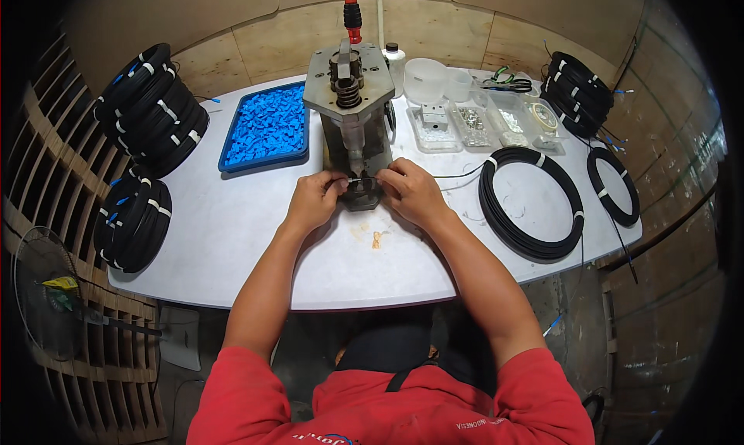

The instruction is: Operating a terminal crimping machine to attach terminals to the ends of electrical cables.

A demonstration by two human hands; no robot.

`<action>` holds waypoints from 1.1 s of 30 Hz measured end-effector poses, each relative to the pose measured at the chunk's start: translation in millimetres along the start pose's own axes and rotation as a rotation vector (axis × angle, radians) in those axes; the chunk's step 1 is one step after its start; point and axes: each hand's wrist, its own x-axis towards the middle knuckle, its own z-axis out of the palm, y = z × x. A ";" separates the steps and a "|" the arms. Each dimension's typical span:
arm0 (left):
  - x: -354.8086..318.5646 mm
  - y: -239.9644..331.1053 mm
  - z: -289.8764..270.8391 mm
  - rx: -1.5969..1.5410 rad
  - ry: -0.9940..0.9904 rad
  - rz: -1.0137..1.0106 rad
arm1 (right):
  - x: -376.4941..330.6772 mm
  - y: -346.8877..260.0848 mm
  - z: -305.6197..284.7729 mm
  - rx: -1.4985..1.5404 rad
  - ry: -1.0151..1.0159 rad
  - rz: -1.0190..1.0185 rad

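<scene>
Your right grip [416,191] pinches black cable [457,176], your left grip [311,200] a small pale piece [353,180], at the press [353,135], 12 o'clock; a coil [535,248] lies at 3 o'clock.

There are 2 hands [314,199], 1 machine [349,104], 1 blue tray [263,161].

Small white lettering [471,425] is carried on the red shirt [434,402], toward its right side; larger white lettering [305,438] with a blue curved mark [335,436] is printed toward its left side, partly cut off by the lower edge of the view.
</scene>
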 end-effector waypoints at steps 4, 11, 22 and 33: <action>0.4 -2.0 -0.3 -0.007 -0.010 -0.011 | 1.0 -1.6 0.1 0.016 0.023 -0.010; -0.1 3.8 -0.7 -0.001 0.002 -0.015 | -0.9 2.0 1.5 0.027 0.023 -0.014; -0.5 1.8 -0.9 -0.017 -0.011 -0.014 | -1.4 -0.1 0.9 0.038 -0.023 0.023; -0.3 -0.9 2.6 0.003 0.009 -0.005 | -2.7 2.7 4.0 0.007 -0.006 -0.008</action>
